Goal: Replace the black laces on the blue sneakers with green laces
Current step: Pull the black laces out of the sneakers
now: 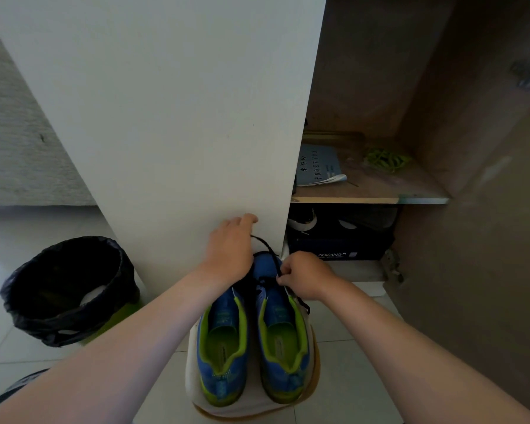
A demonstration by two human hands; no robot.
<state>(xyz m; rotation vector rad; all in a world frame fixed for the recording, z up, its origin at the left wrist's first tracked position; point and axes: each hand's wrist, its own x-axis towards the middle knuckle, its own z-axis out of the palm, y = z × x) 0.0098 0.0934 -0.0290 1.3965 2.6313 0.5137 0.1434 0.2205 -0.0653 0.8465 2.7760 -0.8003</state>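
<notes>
Head view: your right hand (306, 275) pinches the black lace (267, 246) over the right shoe's eyelets. Your left hand (230, 252) has its fingers curled on the lace's upper end, up against the white cabinet door (172, 117). The blue sneakers (283, 341) sit side by side on a white cushion (192, 381), toes toward the cabinet. The green laces (386, 160) lie bunched on the shelf (367, 199), well apart from you.

Sneakers (280, 379): blue knit cloth, green fabric lining. Black lace (268, 244): woven cord, matt. Green laces (384, 159): matt cord. Cabinet door (172, 117): smooth matt white. Shelf (380, 185): dull brown wood board. Bin bag (68, 289): crinkled black plastic, slight sheen. Floor tiles (343, 377): smooth, glossy. Booklet (317, 165): paper.
</notes>
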